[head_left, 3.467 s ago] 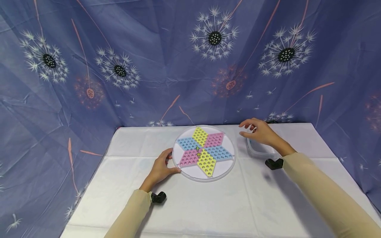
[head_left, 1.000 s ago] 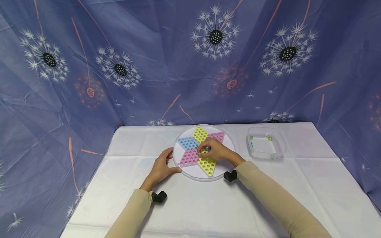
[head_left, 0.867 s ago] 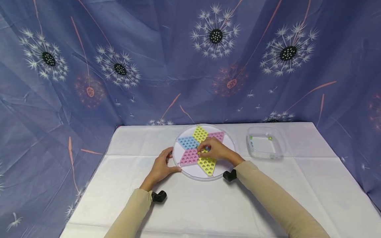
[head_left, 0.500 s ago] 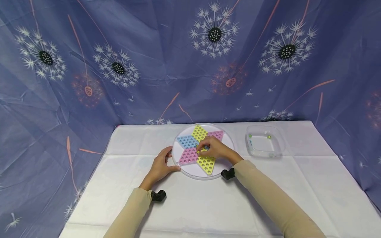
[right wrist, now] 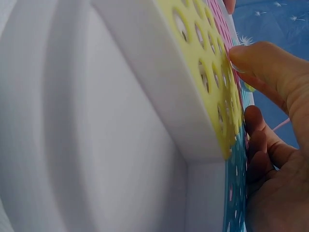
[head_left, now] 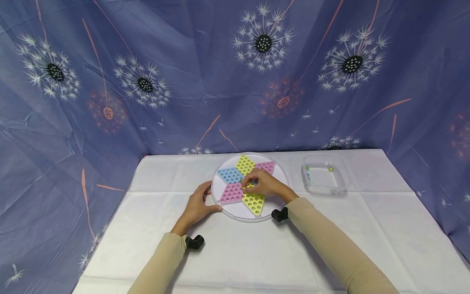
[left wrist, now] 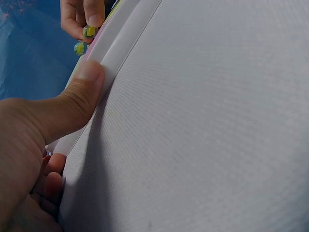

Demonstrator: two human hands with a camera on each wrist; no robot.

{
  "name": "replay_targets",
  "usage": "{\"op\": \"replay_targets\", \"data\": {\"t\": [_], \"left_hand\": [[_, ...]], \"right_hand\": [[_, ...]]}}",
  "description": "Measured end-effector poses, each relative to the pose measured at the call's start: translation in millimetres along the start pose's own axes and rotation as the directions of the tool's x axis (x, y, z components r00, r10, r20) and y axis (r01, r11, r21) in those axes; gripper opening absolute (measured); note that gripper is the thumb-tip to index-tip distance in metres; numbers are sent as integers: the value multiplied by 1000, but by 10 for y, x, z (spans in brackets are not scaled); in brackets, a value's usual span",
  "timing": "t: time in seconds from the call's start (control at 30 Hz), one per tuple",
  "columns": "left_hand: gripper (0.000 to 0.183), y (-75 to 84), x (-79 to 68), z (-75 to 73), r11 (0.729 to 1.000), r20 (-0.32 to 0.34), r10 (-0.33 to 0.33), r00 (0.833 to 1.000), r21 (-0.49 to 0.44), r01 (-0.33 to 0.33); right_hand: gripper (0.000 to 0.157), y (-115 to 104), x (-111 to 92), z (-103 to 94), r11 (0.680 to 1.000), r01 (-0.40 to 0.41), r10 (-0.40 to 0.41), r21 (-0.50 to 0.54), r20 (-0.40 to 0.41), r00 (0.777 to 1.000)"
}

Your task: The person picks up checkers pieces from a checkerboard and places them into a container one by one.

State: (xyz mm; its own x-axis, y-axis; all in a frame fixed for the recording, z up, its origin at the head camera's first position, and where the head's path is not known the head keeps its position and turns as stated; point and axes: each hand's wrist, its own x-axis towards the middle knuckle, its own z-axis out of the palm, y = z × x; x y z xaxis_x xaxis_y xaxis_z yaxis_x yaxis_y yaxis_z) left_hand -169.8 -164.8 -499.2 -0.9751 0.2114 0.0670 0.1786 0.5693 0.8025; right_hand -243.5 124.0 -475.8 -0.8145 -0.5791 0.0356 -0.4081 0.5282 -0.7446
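Note:
A round white Chinese checkers board [head_left: 235, 211] with a pink, yellow and blue star of holes lies on the table. My left hand [head_left: 196, 207] holds its left rim, thumb [left wrist: 82, 92] on the edge and fingers partly hidden. Over the star's centre, my right hand [head_left: 266, 183] pinches a clear marble with a yellow-green core [left wrist: 90, 31] between thumb and fingertips. Another such marble [left wrist: 80, 48] sits close beside it on the board. In the right wrist view the thumb and fingers are right at the yellow holes [right wrist: 205, 72], and the held marble is mostly covered.
A clear plastic container [head_left: 324, 190] with several marbles stands right of the board. White cloth [head_left: 257, 257] covers the table. Behind hangs a blue curtain [head_left: 205, 81] with dandelion prints. A black wrist camera [head_left: 195, 242] sits on the left sleeve.
My right hand has moved left from above the container to the board's centre, where it now pinches a marble. Over the last second it has barely moved. The left hand stays on the rim.

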Motion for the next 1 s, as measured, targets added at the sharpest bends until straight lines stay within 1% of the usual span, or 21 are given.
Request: {"op": "replay_targets", "data": {"t": [0.2,0.5,0.63,0.77,0.87,1.0], "left_hand": [[100,-11,2,-5,1000,-3,5,1000,5,-5],[100,-28,2,5,1000,-2,-2,1000,2,2],[100,-12,-8,3,1000,0,-6,1000,-1,6],[100,-9,-10,3,1000,-5,-3,1000,2,3],[99,-12,-10,4,1000,-10,1,1000,5,-1],[99,-11,-14,9,1000,-12,3,1000,7,-3]], "right_hand": [[10,-12,8,-6,1000,-13,13,-2,4,1000],[11,-36,10,-51,1000,12,-11,-29,42,999],[10,-61,11,-91,1000,29,-28,-13,60,998],[11,-110,6,-164,999,37,-39,37,68,997],[11,-155,13,-221,997,20,-25,71,70,997],[10,-208,48,-286,998,22,-24,52,46,999]]}}
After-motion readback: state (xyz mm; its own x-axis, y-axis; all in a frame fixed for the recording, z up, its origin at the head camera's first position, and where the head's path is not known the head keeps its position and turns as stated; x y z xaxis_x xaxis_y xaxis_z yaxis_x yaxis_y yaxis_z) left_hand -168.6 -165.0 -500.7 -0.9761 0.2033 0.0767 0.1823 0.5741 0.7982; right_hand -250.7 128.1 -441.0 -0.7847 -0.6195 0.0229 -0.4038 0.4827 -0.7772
